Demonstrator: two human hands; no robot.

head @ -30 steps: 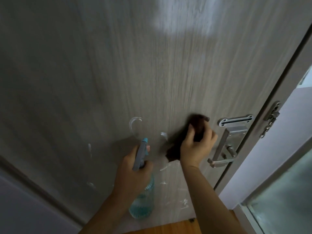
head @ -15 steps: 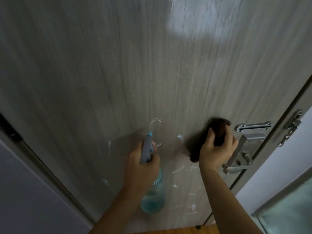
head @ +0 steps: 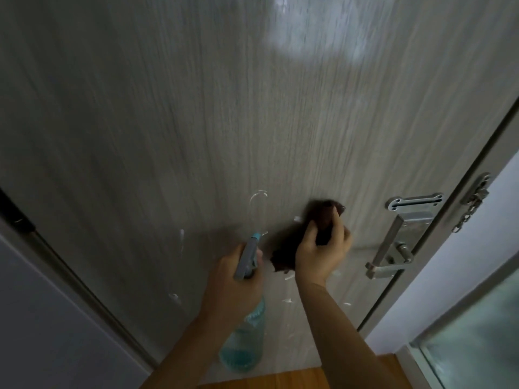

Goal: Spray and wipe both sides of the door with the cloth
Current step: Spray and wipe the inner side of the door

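The grey wood-grain door (head: 196,108) fills most of the view, with white streaks of spray foam on its lower part. My right hand (head: 321,254) presses a dark brown cloth (head: 303,237) flat against the door, left of the lever. My left hand (head: 234,279) grips a spray bottle (head: 247,341) holding blue liquid, its grey trigger head pointing up at the door just left of the cloth.
A metal lever handle (head: 393,248) with its plate sits right of the cloth. A door chain (head: 471,203) hangs on the frame at the right. A white wall and a frosted glass pane (head: 477,338) stand lower right; wooden floor (head: 280,380) shows below.
My right hand has slid the cloth a little to the left, away from the lever. The left hand keeps the bottle in about the same place beside it.
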